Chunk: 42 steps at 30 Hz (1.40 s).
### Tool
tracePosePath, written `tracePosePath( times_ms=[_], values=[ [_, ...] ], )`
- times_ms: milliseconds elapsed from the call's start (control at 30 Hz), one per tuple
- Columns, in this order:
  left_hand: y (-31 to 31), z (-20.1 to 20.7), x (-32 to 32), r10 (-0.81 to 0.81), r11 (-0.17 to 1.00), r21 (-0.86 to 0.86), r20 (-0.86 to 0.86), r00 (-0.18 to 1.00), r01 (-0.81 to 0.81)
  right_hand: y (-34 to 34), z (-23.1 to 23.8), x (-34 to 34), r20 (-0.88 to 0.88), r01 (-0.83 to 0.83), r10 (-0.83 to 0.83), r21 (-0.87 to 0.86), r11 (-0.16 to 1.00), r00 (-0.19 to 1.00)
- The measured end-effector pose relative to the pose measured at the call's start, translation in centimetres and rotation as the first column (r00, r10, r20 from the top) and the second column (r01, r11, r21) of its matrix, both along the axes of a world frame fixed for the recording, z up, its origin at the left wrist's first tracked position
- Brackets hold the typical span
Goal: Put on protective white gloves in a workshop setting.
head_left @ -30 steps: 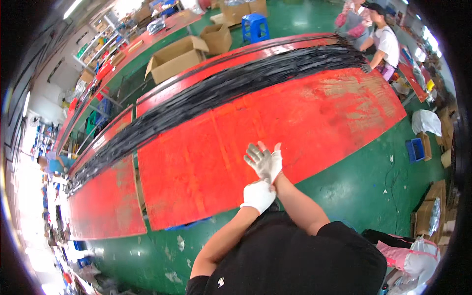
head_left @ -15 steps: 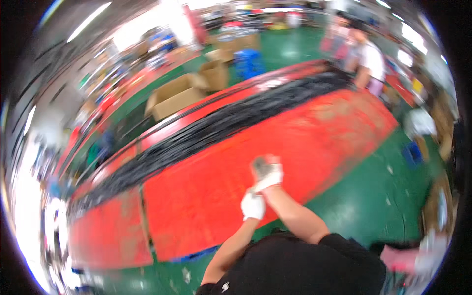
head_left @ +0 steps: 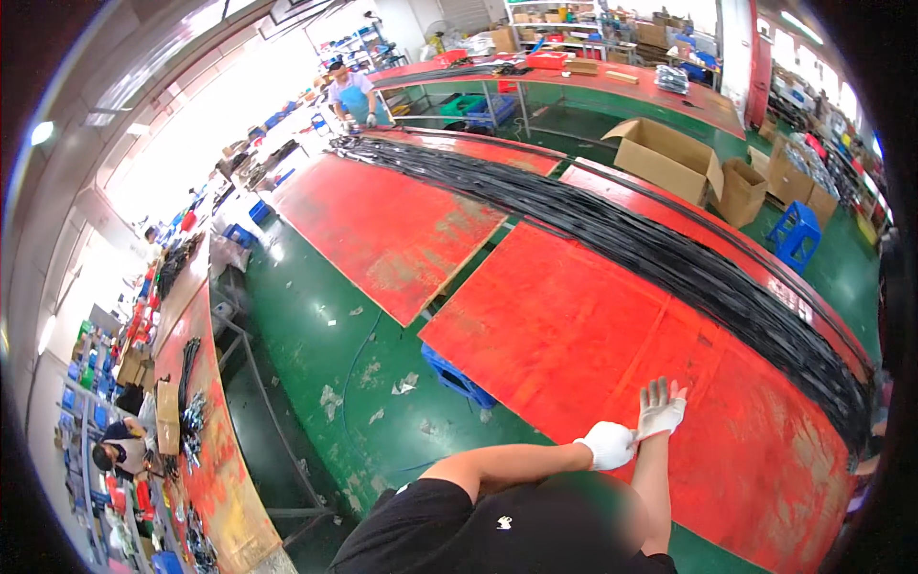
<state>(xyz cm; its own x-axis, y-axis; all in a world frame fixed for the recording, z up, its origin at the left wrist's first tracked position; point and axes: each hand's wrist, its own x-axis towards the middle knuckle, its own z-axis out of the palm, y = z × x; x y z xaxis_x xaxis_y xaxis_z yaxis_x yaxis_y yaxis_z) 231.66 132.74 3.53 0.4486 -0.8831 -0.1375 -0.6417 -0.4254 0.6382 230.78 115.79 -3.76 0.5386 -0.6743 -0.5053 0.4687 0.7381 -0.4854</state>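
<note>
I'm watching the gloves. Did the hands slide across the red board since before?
Cannot tell: the camera swung. The right hand and left hand rest on the red board, near its front edge, as earlier.

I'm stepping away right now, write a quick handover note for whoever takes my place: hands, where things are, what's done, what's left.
Left hand: white glove, closed loosely, holding nothing visible, at the right wrist.
Right hand: white glove, fingers spread, over the red table, holding nothing.
Black cable bundle: laid lengthwise along the far side of the red tables, out of both hands' reach.
Done: both gloves appear to be on; cables lie gathered in one long run.
Left: the cables are untouched by either hand; any handling of them is yet to start.
Nearby: open cardboard boxes and a blue stool beyond the table.
</note>
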Motion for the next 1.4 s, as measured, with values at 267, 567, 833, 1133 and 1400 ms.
tracePosePath(
  times_ms=[267, 567, 833, 1133, 1400],
  values=[
    [0.2, -0.7, 1.6, 0.193, 0.954, -0.26, 0.16, 0.968, -0.147, 3.9, -11.4, 1.0, -0.279, -0.167, 0.121, -0.148, 0.975, 0.953],
    [-0.3, -3.0, 1.8, 0.04, 0.999, 0.038, -0.138, 0.99, -0.035, 5.6, -7.9, -1.7, -0.458, -0.357, 0.178, -0.342, 0.869, 0.871],
    [-1.0, -1.5, -1.5, 0.128, 0.962, -0.219, -0.157, 0.979, -0.161, 3.1, -11.5, -4.0, -0.341, -0.272, 0.143, -0.366, 0.89, 0.929],
    [-2.2, -2.8, -1.9, -0.23, 0.968, -0.037, 0.271, 0.935, 0.249, 3.3, -19.2, -6.9, -0.165, -0.13, 0.127, -0.007, 0.991, 0.978],
    [-0.4, -3.2, -2.4, -0.239, 0.961, -0.089, 0.207, 0.949, 0.261, 5.7, -18.9, -8.5, -0.269, -0.082, 0.082, 0.01, 0.997, 0.96]
  ],
)
